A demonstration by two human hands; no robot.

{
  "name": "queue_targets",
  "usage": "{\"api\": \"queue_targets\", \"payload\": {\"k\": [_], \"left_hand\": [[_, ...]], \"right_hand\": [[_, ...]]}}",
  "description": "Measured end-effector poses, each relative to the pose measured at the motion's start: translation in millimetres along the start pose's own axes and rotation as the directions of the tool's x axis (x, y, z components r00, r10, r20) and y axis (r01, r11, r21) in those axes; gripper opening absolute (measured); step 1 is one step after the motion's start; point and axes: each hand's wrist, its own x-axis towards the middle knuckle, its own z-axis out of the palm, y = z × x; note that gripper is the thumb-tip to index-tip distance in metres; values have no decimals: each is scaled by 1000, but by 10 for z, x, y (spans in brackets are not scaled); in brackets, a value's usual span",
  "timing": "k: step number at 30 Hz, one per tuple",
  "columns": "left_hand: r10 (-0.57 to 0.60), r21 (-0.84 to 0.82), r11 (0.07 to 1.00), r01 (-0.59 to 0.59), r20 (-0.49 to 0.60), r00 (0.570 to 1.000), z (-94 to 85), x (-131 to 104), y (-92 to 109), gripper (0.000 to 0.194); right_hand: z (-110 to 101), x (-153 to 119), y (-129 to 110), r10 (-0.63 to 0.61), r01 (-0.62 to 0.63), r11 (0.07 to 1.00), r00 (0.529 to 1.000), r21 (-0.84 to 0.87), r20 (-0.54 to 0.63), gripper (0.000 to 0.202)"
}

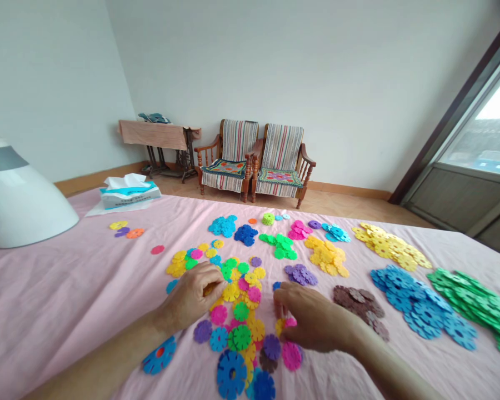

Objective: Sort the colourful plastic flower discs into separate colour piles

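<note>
Mixed plastic snowflake discs in yellow, green, pink, blue and purple lie scattered between my hands on a pink cloth. My left hand is at the left side of this loose pile, fingers curled and closed. A yellow snowflake disc shows inside its curl, partly hidden by the fingers. To the right, my right hand hovers palm down over the pile's edge. Its fingers bend downward, with the thumb apart from them. Beneath it are a pink disc and a yellow disc, neither visibly gripped.
Single-colour heaps lie to the right: brown, blue, green and yellow. Smaller heaps include purple and dark blue. At left stand a white appliance and a tissue pack. Two chairs are beyond.
</note>
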Motion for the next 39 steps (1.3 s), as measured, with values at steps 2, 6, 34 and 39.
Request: {"api": "queue_targets", "payload": {"k": [2,6,34,39], "left_hand": [[2,-1,1000,-2,-2,1000,-1,-2,2,25],[2,-13,1000,-2,0,1000,3,-14,-3,24],[10,-4,1000,-10,-12,1000,31,-15,-46,22],[-5,-6,1000,5,-2,1000,5,2,4,25]], "right_hand": [[-1,7,-14,-11,11,1000,1000,22,-14,19],[-55,20,-58,-18,20,991,1000,135,-15,9],[-269,-49,1889,648,-269,757,426,595,-632,15],[-309,92,1373,514,-171,822,632,544,-579,12]]}}
